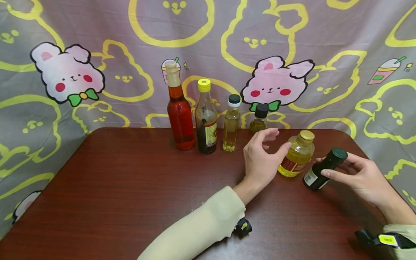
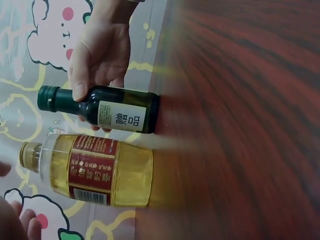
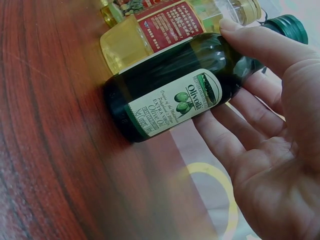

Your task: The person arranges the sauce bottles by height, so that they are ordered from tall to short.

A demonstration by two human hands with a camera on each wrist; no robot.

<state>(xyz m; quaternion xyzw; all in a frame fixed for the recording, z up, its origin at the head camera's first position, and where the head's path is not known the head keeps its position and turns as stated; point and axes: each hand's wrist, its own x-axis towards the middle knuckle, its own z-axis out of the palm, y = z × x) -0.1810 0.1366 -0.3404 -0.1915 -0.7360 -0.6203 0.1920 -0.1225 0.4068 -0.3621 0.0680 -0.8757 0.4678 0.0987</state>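
My right hand [image 1: 368,178] holds a small dark green olive oil bottle [image 1: 315,175] between thumb and fingers, around its shoulder and neck. The bottle leans slightly in the head view, its base at the table top. In the right wrist view its white label [image 3: 175,102] reads Olive Oil. Just left of it stands a clear bottle of yellow cooking oil [image 1: 296,155] with a gold cap and red label. My left hand [image 1: 261,159] is raised beside this oil bottle, fingers loosely bent and holding nothing; in the left wrist view a gap shows between them.
Along the back of the brown table [image 1: 130,187] stand a tall red bottle [image 1: 182,119], a yellow-capped sauce bottle [image 1: 206,126] and a slim oil bottle [image 1: 231,130]. A black-capped bottle [image 1: 259,124] is partly hidden behind my left hand. A patterned curtain [image 1: 107,21] hangs behind.
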